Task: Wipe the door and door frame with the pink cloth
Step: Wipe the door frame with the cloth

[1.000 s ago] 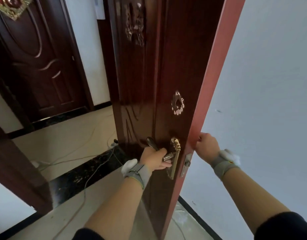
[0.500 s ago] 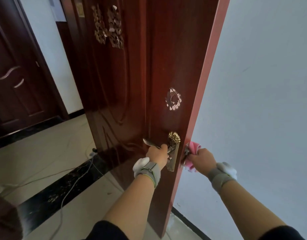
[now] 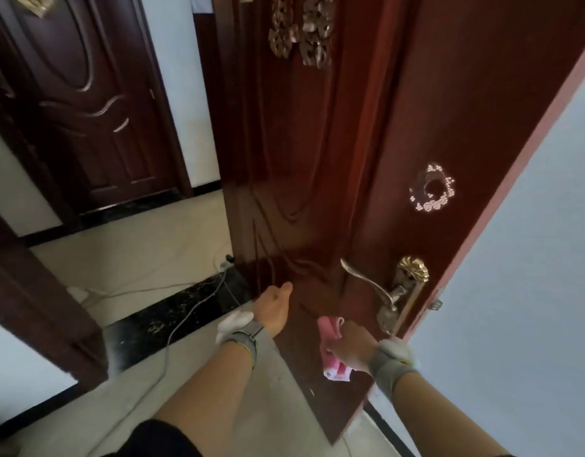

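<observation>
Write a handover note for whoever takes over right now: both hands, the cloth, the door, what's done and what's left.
Left hand: loosely curled, holds nothing, near the door face, left of the handle.
Right hand: grips the cloth at the door face, below the handle.
Door: stands open; the frame is off to the left.
Done: cloth is in hand and at the door; how much is already wiped does not show.
Left: wipe the rest of the door, then the frame.
</observation>
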Action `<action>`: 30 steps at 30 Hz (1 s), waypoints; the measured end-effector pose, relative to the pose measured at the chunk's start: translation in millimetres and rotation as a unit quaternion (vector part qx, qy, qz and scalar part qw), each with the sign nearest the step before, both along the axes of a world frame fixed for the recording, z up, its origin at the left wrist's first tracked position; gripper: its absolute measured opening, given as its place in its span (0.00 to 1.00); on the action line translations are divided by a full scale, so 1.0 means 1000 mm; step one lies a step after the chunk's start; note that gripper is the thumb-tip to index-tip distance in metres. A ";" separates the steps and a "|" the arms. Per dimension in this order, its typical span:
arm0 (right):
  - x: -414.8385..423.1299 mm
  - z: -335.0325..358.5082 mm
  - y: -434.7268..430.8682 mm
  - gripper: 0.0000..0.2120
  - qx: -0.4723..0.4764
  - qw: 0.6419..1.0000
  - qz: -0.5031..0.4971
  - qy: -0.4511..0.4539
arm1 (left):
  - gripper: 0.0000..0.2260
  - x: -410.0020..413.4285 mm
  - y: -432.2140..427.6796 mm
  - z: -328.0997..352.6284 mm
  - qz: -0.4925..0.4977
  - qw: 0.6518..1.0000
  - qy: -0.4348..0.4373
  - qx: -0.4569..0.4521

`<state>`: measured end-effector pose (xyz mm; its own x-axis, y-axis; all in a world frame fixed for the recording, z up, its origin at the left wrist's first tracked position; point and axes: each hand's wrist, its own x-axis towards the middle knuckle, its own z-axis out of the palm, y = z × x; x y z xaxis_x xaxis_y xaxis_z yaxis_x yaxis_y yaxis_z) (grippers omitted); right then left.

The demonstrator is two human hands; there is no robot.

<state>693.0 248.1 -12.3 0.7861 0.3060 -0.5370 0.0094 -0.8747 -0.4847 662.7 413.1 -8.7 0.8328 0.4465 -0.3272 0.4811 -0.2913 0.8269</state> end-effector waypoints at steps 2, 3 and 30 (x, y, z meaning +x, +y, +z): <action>0.001 0.000 0.041 0.09 0.027 0.999 0.032 -0.016 | 0.17 -0.009 0.038 -0.006 0.061 0.998 0.004 0.024; 0.000 0.001 0.065 0.11 0.046 0.997 0.052 -0.015 | 0.16 -0.015 0.062 -0.010 0.096 0.994 0.009 0.045; 0.019 0.098 0.683 0.17 0.231 0.883 0.394 -0.108 | 0.11 -0.120 0.617 0.108 0.477 0.799 -0.114 0.347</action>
